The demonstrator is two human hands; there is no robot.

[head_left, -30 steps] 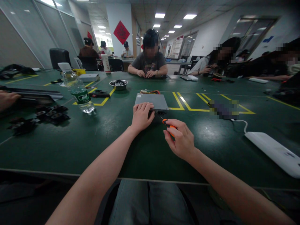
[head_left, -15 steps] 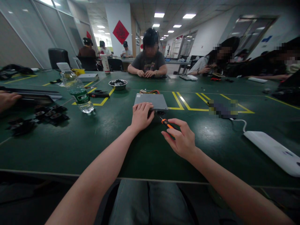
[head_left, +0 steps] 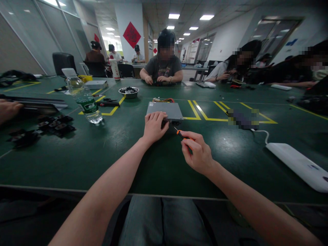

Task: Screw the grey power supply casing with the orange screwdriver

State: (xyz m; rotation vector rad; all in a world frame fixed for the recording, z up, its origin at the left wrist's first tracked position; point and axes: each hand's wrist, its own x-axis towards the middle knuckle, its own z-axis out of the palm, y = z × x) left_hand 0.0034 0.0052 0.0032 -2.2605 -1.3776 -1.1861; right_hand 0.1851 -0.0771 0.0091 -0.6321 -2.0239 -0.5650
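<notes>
A flat grey metal box (head_left: 169, 110) lies on the green table, with coloured wires behind its far edge and a dark socket on its near side. My left hand (head_left: 154, 127) rests on the box's near left corner, fingers over the top and thumb at the front side, gripping it. In my right hand (head_left: 197, 150) is an orange and black screwdriver (head_left: 180, 134), held between thumb and fingers. Its thin tip points up and left, close to the near side of the box; whether it touches is too small to tell.
Left stand a water bottle (head_left: 85, 99), black parts (head_left: 56, 126), a metal bowl (head_left: 128, 92) and dark tools (head_left: 109, 102). At the right lie a phone (head_left: 241, 119) and a cabled white power bank (head_left: 297, 165). Another person's hand (head_left: 10, 109) is at far left; people sit opposite.
My right hand's fingers have closed in more around the screwdriver, and its tip has shifted slightly left and up. My left hand and the box have barely moved.
</notes>
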